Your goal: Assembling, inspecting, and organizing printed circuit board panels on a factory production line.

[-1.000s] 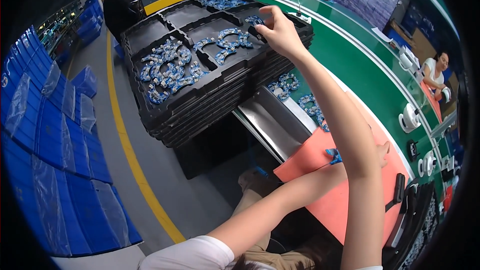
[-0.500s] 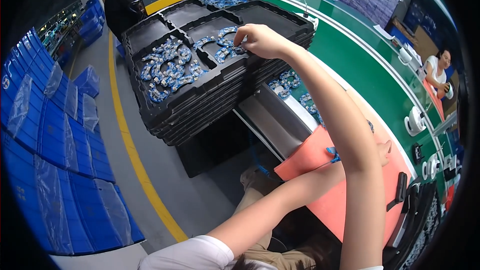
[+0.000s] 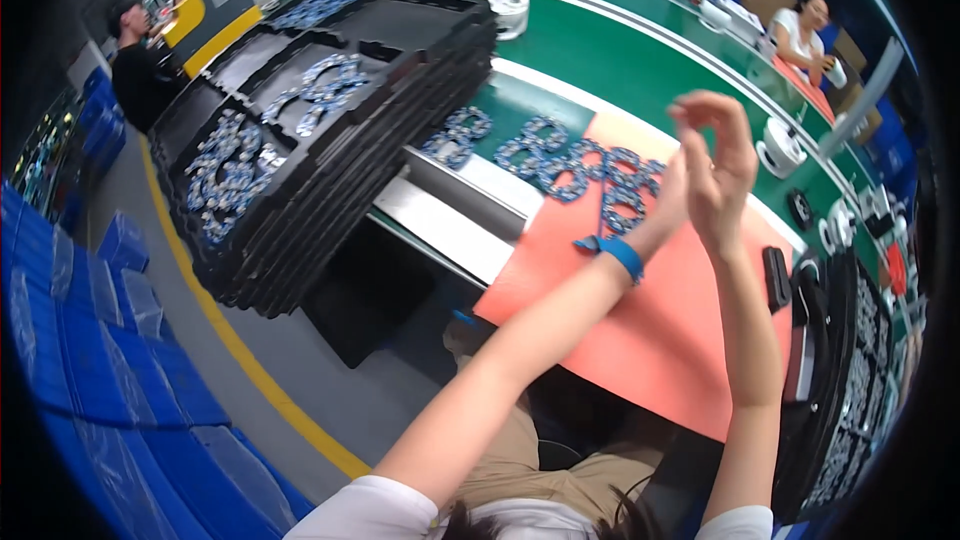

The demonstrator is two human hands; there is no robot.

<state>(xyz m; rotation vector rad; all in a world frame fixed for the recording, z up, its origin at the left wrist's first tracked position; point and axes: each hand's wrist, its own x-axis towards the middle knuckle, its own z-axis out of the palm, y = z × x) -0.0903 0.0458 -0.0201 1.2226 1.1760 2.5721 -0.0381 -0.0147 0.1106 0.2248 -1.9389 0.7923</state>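
My right hand [image 3: 722, 155] is raised over the orange mat, its fingers bent but apart, with nothing visible in them. Just beside it, my left hand [image 3: 684, 194] is mostly covered by the right one, so its fingers cannot be made out. A blue wrist strap [image 3: 622, 258] with a cord circles my left wrist. Close to the left hand, curved blue circuit boards [image 3: 624, 210] lie in a cluster on the orange mat [image 3: 640, 340]. More such boards [image 3: 540, 140] continue leftward onto the green bench.
A stack of black divided trays [image 3: 300, 175] stands at the left, its top one holding loose curved boards [image 3: 225, 175]. Blue crates [image 3: 130, 370] line the aisle. White devices [image 3: 782, 145] stand along the green conveyor [image 3: 610, 60]. Two other people sit or stand farther off.
My right hand has drawn back from the tray to above the mat, close to my left hand. The view has turned right, uncovering the boards on the bench.
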